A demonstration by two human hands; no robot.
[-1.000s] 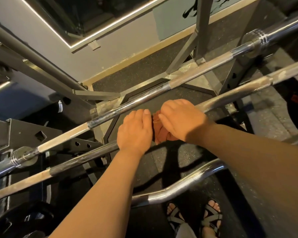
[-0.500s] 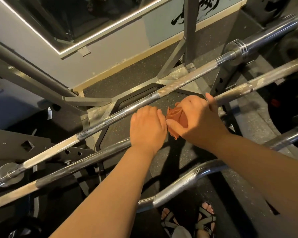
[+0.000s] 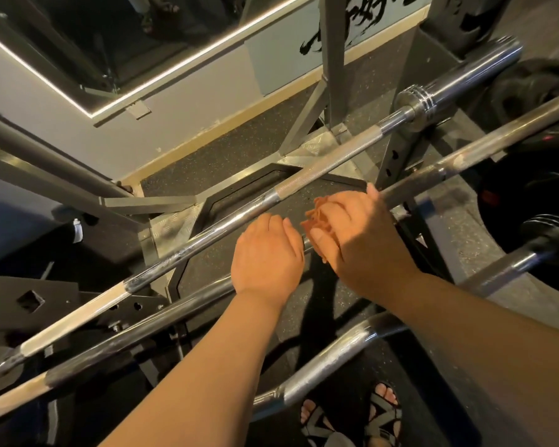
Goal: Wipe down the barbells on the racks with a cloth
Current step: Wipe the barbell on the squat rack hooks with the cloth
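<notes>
Now my left hand (image 3: 267, 253) grips the smooth steel barbell (image 3: 465, 159); my right hand (image 3: 365, 240), clamping crumpled orange cloth (image 3: 317, 214), has slid rightward.

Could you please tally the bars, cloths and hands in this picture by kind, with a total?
Straight barbells: 2 (far barbell, near barbell)
Bent curl bar: 1
Orange cloth: 1
Hands: 2 (left hand, right hand)
Total: 6
</notes>
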